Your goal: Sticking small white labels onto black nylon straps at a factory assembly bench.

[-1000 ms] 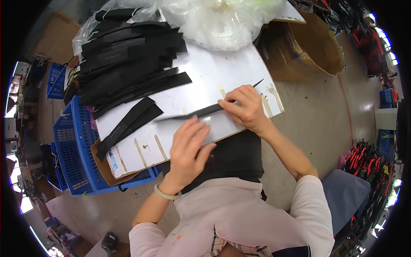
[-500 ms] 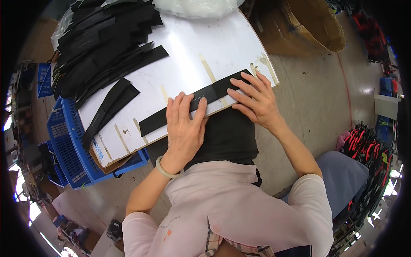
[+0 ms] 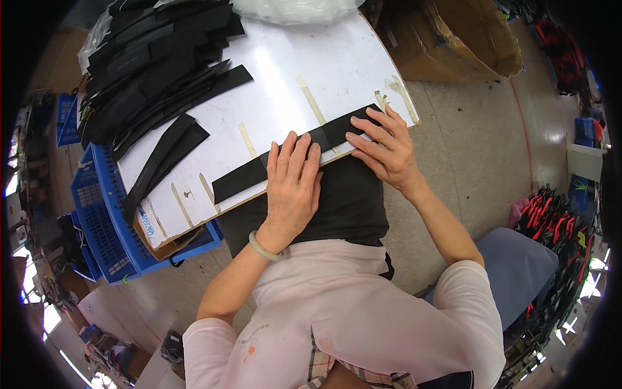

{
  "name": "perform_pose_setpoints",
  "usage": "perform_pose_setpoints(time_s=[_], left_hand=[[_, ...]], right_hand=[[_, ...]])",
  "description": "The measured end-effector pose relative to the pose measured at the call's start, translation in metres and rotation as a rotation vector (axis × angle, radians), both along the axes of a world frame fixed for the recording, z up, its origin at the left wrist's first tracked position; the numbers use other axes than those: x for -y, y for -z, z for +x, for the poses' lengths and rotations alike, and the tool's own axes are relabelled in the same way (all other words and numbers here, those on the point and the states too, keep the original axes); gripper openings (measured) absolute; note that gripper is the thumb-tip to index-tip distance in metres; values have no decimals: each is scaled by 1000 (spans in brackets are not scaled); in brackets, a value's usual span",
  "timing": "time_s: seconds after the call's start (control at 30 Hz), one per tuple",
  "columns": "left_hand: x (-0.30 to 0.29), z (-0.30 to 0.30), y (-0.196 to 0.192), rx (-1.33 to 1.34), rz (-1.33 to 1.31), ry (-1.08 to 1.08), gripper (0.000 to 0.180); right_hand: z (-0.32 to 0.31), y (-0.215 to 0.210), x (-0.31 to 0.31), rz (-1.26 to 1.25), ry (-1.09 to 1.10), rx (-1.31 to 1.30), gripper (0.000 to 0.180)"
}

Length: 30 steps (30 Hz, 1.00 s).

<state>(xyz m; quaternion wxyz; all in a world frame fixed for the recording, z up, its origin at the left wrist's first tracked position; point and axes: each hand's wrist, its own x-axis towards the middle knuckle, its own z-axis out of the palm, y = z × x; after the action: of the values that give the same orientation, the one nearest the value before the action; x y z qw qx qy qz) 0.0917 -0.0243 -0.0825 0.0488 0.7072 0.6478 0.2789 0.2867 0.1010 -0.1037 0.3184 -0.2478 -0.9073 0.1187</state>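
A long black fabric strip [image 3: 238,179] lies flat along the near edge of a white tabletop [image 3: 272,71]. Across its middle, the fingers of my left hand [image 3: 290,191] rest stretched out, covering part of a slightly greyer section. My right hand [image 3: 394,150] has its fingers spread, with the fingertips touching the strip near its right end. Neither hand grips it. To the left, a few similar black strips [image 3: 170,150] lie overlapped and slanting. Beyond them is a large heap of black strips [image 3: 159,71].
Pale tape pieces [image 3: 310,100] mark the tabletop. Clear plastic [image 3: 295,10] lies at its far edge. A blue crate [image 3: 107,214] stands at left, below table height. An open cardboard box [image 3: 447,42] is at far right, and a grey-blue seat [image 3: 518,275] is at near right.
My left hand has slid a little to the right along the strip, its fingers now flatter and closer together over the middle. The right hand has barely moved.
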Motion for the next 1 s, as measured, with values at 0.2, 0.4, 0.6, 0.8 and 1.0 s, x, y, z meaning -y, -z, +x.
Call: perform_pose_setpoints(time_s=[0.2,0.4,0.6,0.8,1.0], left_hand=[[-2,-2,4,-29,53,-16,51],[-1,11,6,-106,57,-95,55],[1,23,17,-220,70,-131,50],[2,20,18,-195,71,-118,46],[4,16,20,-151,91,-96,50]], right_hand=[[-1,1,1,20,-4,-21,31],[-3,2,2,27,-3,-26,30],[-1,6,0,43,-2,-27,30],[-1,10,0,49,-3,-25,30],[-1,9,0,48,-7,-23,31]])
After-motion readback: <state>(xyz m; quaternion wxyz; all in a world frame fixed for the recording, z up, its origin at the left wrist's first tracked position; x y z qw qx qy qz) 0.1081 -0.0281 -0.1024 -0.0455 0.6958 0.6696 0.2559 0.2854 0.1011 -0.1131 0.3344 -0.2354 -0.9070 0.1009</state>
